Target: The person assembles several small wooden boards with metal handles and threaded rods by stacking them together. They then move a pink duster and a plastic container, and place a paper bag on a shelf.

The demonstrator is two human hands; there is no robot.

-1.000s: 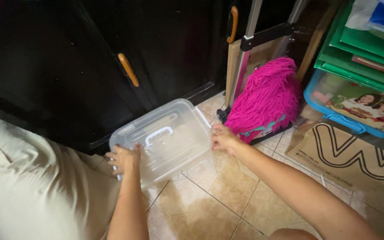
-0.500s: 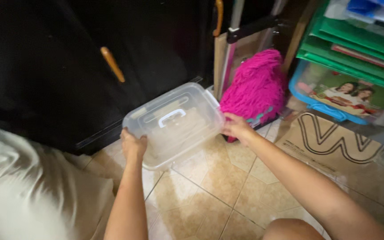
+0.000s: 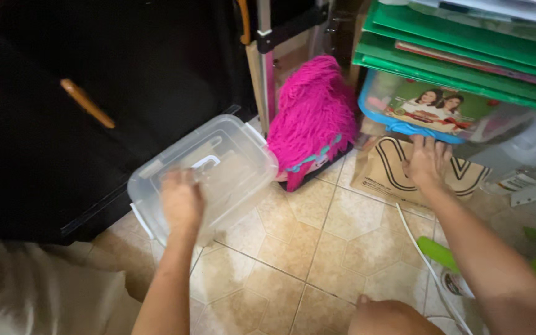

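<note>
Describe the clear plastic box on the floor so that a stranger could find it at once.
Start at the dark cabinet door with its wooden handle. On the tiled floor just before it lies the clear lidded box, under the left hand. It alone is see-through; the fluffy pink thing beside it is not.

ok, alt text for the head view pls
Seen from above, a person's left hand rests on the lid of a clear plastic box on a tiled floor, while the right hand touches a paper bag under a blue-rimmed bin. A pink shaggy bag leans by a black cabinet.
</note>
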